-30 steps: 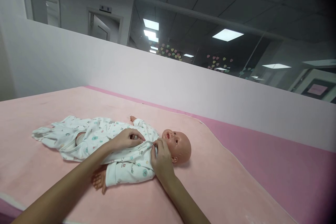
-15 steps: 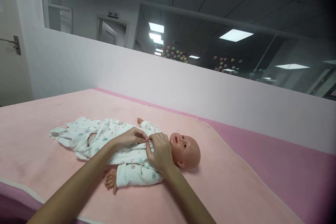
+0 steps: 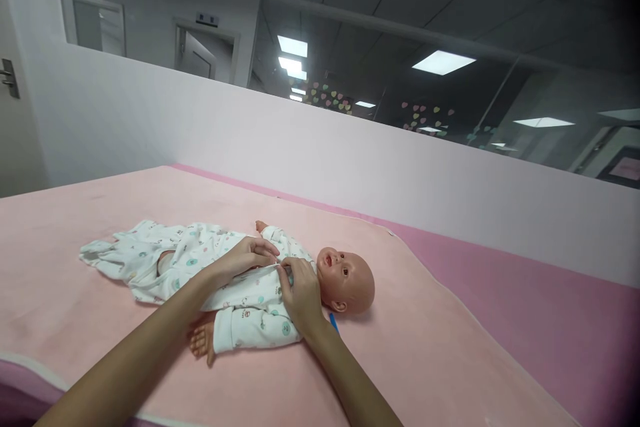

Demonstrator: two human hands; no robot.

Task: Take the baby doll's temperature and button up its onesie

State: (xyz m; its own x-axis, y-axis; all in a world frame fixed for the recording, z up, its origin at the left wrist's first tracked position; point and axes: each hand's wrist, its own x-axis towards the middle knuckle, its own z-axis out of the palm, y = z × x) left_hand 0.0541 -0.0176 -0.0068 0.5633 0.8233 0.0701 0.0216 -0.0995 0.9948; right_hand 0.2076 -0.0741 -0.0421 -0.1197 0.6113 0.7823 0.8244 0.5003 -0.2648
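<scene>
A baby doll (image 3: 350,283) lies on its back, head to the right, dressed in a white printed baby romper (image 3: 253,293). My left hand (image 3: 247,259) rests over the doll's chest, fingertips pinched on the romper's front edge. Right beside it, my right hand (image 3: 301,290) pinches the same edge near the neck, thumb and fingers together. A small white bit of the cloth edge shows between the fingertips. Toward the legs, a gap in the romper shows part of the doll's body. The doll's near arm lies along its side, with its hand (image 3: 203,341) sticking out of the sleeve.
Under the doll spreads a pink padded mat (image 3: 430,360), with a darker pink surface (image 3: 500,253) beyond its edge. A low white wall (image 3: 350,167) with glass above runs behind. A blue strip (image 3: 334,323) pokes out beside my right wrist.
The view has shifted slightly, so the scene sits a little further left. My fingertips have moved a little apart at the romper's edge. A blue strip now shows by my right wrist.
</scene>
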